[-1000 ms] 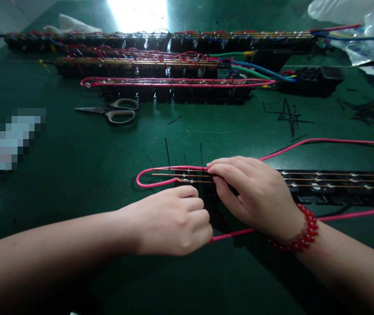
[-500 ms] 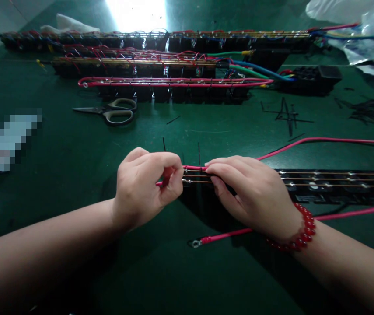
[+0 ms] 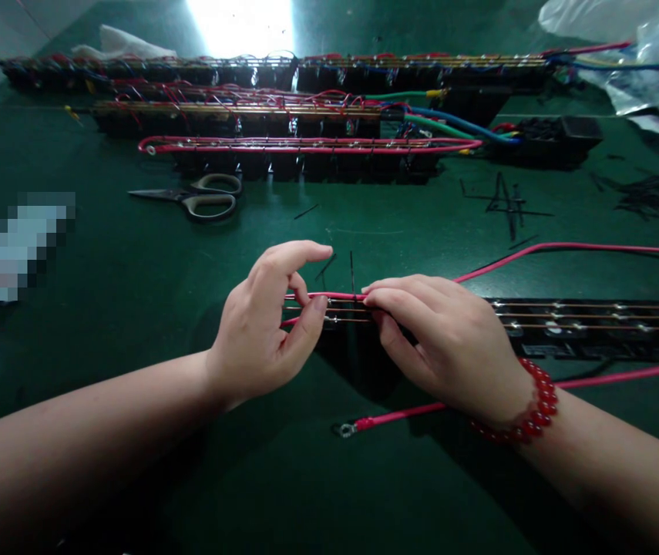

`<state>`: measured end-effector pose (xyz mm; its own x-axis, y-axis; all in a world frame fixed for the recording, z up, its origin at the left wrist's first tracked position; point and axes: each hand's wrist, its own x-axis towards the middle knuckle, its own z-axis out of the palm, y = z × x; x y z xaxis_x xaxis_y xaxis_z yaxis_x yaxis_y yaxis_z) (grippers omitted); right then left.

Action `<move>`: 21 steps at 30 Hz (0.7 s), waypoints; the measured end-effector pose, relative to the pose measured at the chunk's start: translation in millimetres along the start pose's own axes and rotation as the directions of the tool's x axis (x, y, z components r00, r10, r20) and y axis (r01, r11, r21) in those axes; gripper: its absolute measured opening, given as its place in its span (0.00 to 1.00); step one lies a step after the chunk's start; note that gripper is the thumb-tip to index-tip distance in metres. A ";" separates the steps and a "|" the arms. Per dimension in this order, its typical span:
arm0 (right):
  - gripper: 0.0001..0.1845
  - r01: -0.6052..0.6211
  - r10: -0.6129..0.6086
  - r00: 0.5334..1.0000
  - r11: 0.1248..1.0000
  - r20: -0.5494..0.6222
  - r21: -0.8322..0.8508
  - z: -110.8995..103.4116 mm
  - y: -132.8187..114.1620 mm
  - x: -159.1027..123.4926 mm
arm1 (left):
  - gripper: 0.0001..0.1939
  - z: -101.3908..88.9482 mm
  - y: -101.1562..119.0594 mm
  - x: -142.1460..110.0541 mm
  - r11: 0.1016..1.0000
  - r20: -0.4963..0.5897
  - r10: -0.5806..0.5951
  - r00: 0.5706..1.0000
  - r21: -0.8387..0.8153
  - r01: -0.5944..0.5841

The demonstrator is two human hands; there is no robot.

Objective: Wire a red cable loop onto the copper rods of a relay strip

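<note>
A long black socket strip [image 3: 589, 327] with bare copper rails lies across the green mat. A pink wire [image 3: 566, 248] loops around it, and its ring terminal end [image 3: 344, 429] lies free in front. My left hand [image 3: 263, 327] is at the strip's left end. Its thumb and a curled finger pinch the bend of the pink wire, while the index finger is stretched out above. My right hand [image 3: 445, 339], with a red bead bracelet, presses closed fingers down on the wire and rails. Thin black cable ties [image 3: 352, 271] stick up between the hands.
Grey-handled scissors [image 3: 207, 196] lie behind my left hand. Several wired strips [image 3: 306, 146] are lined up at the back. Cut black tie scraps [image 3: 650, 196] lie at the right, below a crumpled plastic bag [image 3: 623, 46]. A blurred patch [image 3: 17, 247] is at the left.
My left hand let go of the pink wire's near end and moved up to the bend at the strip's left end. It then raised its index finger. My right hand stayed put.
</note>
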<state>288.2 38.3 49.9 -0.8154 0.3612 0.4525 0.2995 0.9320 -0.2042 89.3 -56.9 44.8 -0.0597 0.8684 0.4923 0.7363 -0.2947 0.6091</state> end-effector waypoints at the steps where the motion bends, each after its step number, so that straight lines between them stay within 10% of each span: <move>1: 0.07 0.002 -0.002 1.000 1.000 -0.001 -0.002 0.0 0.1 -0.1 | 0.18 -0.6 -0.2 -0.1 1.000 0.004 -0.002 1.000 -0.028 0.002; 10: 0.07 0.008 -0.008 1.000 1.000 -0.010 0.009 1.0 -0.2 -1.0 | 0.09 -2.3 -0.6 5.6 0.983 0.009 -0.100 0.995 -0.152 0.100; 16: 0.07 0.008 -0.008 1.000 1.000 -0.005 0.006 0.4 -0.6 0.7 | 0.14 -11.6 -31.7 25.0 0.960 0.078 -0.244 0.967 0.161 0.229; 21: 0.08 0.009 -0.009 1.000 1.000 -0.013 0.003 1.4 -0.3 0.3 | 0.22 -30.5 -82.9 42.4 0.727 -0.001 -0.424 0.906 0.597 0.340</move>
<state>287.3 38.1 48.8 -0.8114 0.3528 0.4660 0.2905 0.9353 -0.2023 5.1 -7.9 34.1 -0.3663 0.9112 0.1884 0.9171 0.3193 0.2388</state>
